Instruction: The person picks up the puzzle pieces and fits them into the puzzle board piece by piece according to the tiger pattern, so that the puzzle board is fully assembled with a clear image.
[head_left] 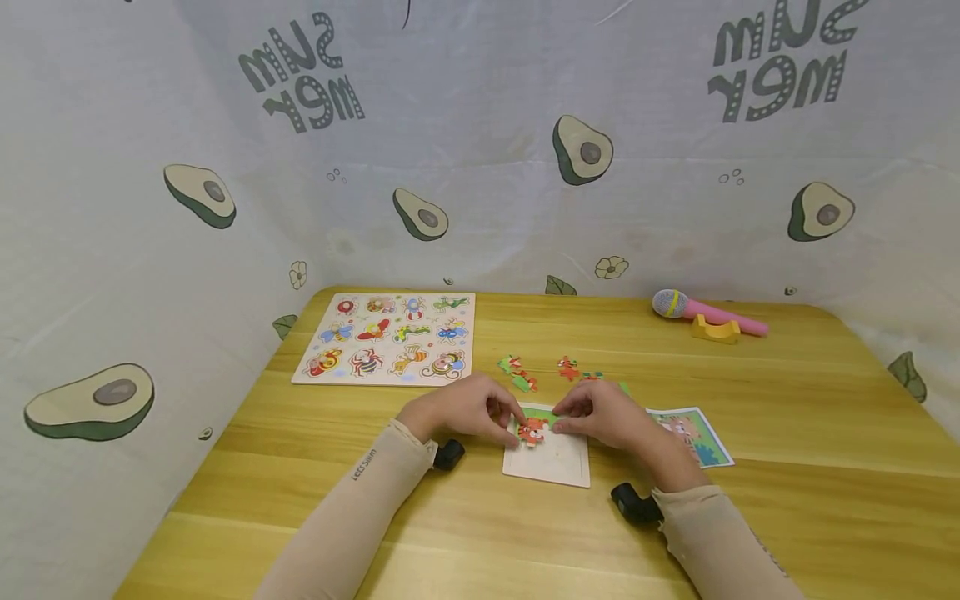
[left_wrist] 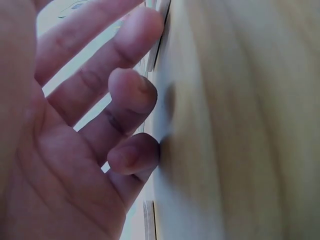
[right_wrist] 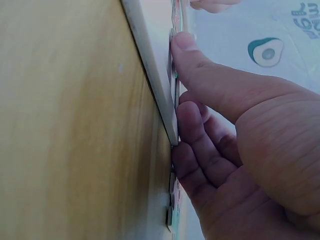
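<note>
A pale square puzzle board (head_left: pixel 547 468) lies flat, partly covered by orange-and-green pieces (head_left: pixel 532 432) toward ten and eleven o'clock; loose pieces (head_left: pixel 526 382) scatter beyond its twelve.

- On the cloth backdrop (head_left: pixel 487 83) ahead of you, the word "SUMMER" stood in dark lettering (head_left: pixel 302 71) at the upper left, split into "SUM" over "MER", its letters running from right to left.
- The same word (head_left: pixel 783 58) appeared on that cloth at your upper right, likewise reversed.
- Your left sleeve (head_left: pixel 352 508) read "Let's Slim" in small dark print.
- Your right sleeve (head_left: pixel 731 542) bore print too blurred to read.
- Your right wrist view caught cut-off backdrop letters (right_wrist: pixel 307 20).
</note>
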